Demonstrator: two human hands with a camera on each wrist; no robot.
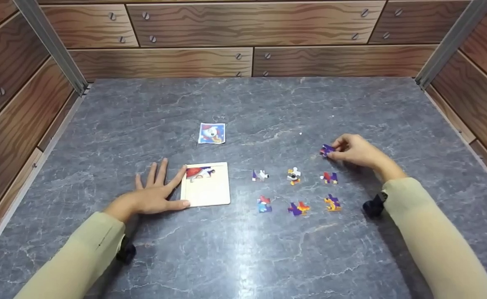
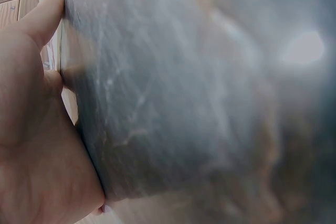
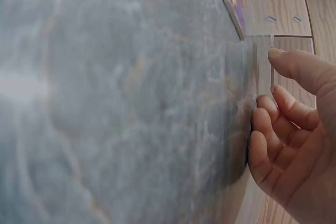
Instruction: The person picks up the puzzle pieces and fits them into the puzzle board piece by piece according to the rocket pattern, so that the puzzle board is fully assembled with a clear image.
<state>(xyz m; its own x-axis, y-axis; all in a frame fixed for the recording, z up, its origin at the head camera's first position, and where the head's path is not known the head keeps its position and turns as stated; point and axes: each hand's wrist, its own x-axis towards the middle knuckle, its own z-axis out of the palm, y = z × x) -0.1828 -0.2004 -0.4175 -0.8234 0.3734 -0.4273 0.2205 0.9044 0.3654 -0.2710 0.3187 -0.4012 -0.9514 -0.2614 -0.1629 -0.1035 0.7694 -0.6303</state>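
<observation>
My left hand lies on the table with fingers spread. Its thumb and index fingertip touch the left edge of a pale wooden puzzle tray. Fitted in the tray's upper left are red, white and purple puzzle pieces. Over on the right, my right hand pinches a purple puzzle piece between thumb and fingers, at or just above the table. In the right wrist view that hand shows its other fingers curled. The left wrist view shows the left hand's palm side, with much of the tray hidden.
Several loose puzzle pieces lie in two rows between the tray and my right arm, among them a white-and-purple piece and an orange-and-purple piece. A small picture card of a white dog lies beyond the tray. Wood-patterned walls enclose the grey marbled table.
</observation>
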